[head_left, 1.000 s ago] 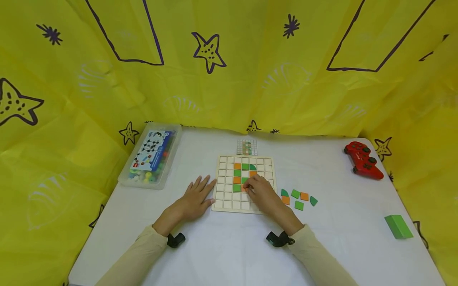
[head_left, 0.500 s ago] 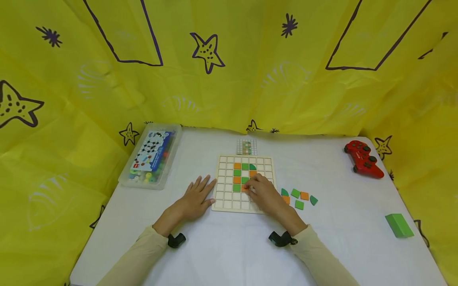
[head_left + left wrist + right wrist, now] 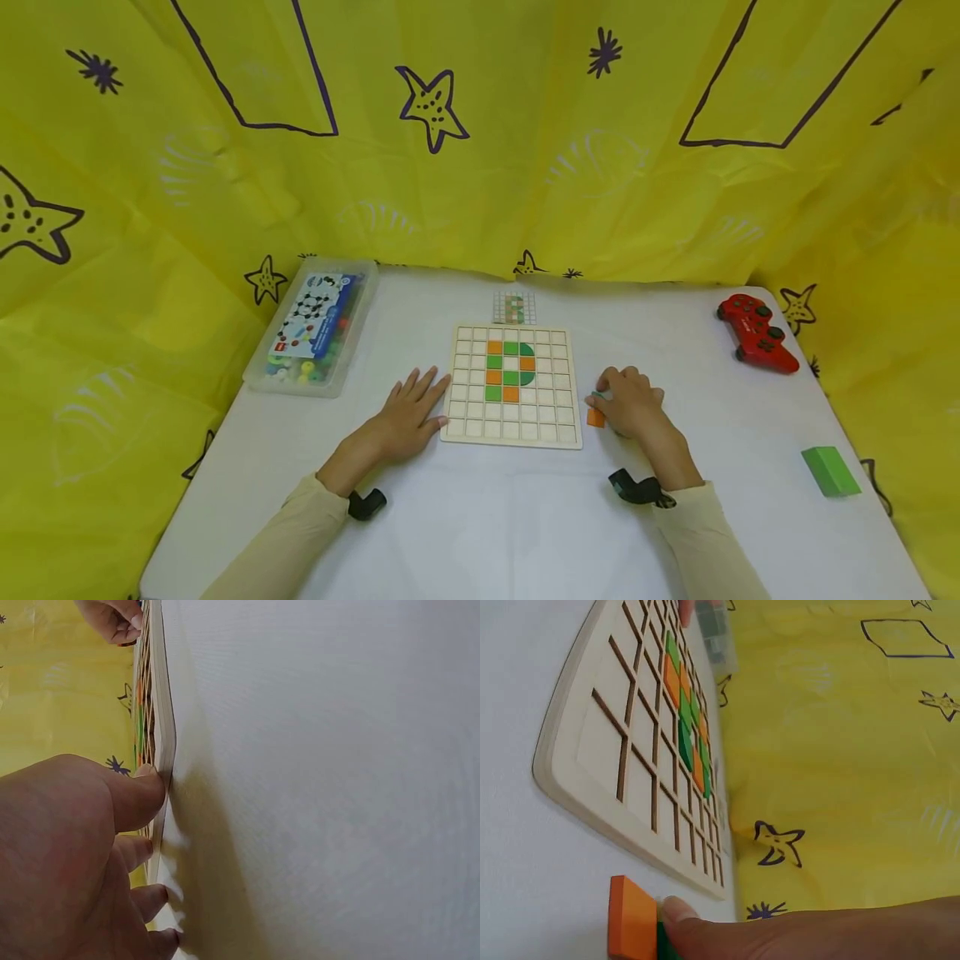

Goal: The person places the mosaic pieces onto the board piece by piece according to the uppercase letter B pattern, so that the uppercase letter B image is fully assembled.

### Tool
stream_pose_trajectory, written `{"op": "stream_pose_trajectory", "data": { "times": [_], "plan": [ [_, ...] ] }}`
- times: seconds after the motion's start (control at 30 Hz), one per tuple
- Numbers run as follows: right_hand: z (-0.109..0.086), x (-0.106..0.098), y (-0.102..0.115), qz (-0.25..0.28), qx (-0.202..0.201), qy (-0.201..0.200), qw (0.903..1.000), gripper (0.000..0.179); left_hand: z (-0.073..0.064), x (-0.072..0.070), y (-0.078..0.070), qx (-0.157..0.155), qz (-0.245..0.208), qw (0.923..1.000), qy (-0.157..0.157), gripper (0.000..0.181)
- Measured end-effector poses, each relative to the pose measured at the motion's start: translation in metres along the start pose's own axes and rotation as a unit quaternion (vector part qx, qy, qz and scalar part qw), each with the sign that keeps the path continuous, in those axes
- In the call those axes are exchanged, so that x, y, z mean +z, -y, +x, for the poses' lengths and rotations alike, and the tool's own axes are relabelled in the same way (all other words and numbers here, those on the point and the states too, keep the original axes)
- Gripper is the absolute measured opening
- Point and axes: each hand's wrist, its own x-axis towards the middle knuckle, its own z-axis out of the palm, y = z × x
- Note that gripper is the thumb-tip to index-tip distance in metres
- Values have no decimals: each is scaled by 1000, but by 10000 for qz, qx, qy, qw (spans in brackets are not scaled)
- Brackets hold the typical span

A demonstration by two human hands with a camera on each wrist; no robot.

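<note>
A square wooden grid board [image 3: 547, 414] lies mid-table in the head view. Orange, light green and dark green tiles form a P-like figure in its cells, with quarter-circle tiles [image 3: 527, 378] on the figure's right side. My left hand [image 3: 405, 421] rests flat with fingers spread, its thumb and fingertips at the board's left edge. Right of the board, my right hand [image 3: 632, 406] pinches a dark green quarter-circle tile [image 3: 665, 943] between thumb and fingers. Beside it lies an orange square tile [image 3: 632, 919]. The hand hides the other loose tiles.
A small printed pattern card [image 3: 514, 308] lies behind the board. At the back left stands a clear plastic box [image 3: 337, 379] of colourful parts. A red game controller [image 3: 757, 333] and a green block [image 3: 830, 472] are on the right. Yellow patterned cloth surrounds the table.
My right hand has left the board and moved right onto the loose tiles. A dark green quarter-circle now shows in the cell its fingers covered. The left hand stays put.
</note>
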Motion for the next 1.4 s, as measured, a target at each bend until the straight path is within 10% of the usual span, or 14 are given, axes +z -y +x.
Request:
{"op": "stream_pose_trajectory", "data": {
  "times": [1.0, 1.4],
  "plan": [
    [11, 16, -17, 1129, -901, -430, 9886, 25, -2, -1, 0, 0, -29, 10000, -13, 68],
    [12, 28, 17, 1178, -1300, -472, 9834, 25, 0, 0, 3, -2, 22, 10000, 58, 69]
  ]
}}
